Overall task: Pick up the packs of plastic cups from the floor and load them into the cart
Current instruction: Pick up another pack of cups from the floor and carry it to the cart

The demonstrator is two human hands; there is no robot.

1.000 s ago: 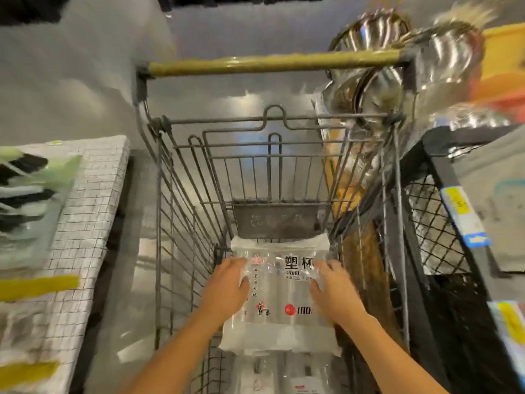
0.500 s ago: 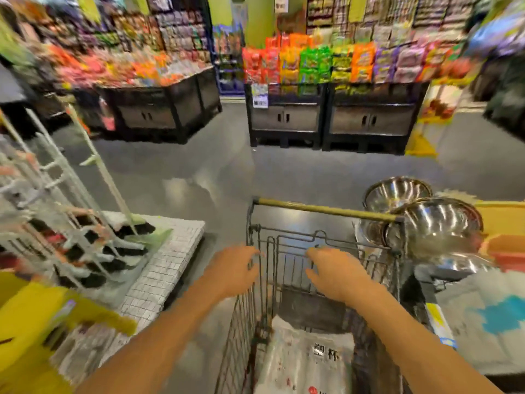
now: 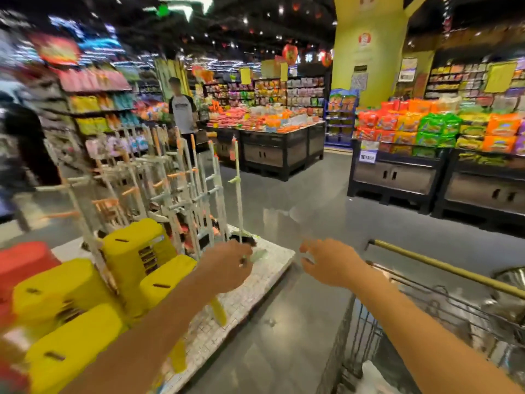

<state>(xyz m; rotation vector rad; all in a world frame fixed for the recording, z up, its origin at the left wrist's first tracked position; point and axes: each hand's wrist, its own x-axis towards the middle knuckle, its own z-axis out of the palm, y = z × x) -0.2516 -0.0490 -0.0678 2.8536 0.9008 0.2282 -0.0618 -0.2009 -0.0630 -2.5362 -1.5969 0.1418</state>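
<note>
Both hands are raised and hold nothing: the left hand loosely curled, the right hand with fingers spread, well apart above the grey floor. Below the right forearm stands the wire cart, a pack of plastic cups showing in its bottom. Yellow stools sit beside the left arm.

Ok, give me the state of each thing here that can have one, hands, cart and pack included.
left hand: raised, empty, fingers loosely curled
right hand: raised, empty, fingers spread
cart: upright, at lower right, neither hand on it
pack of cups: lying inside the cart, mostly out of frame
yellow stools: stacked beside the rack display
</note>
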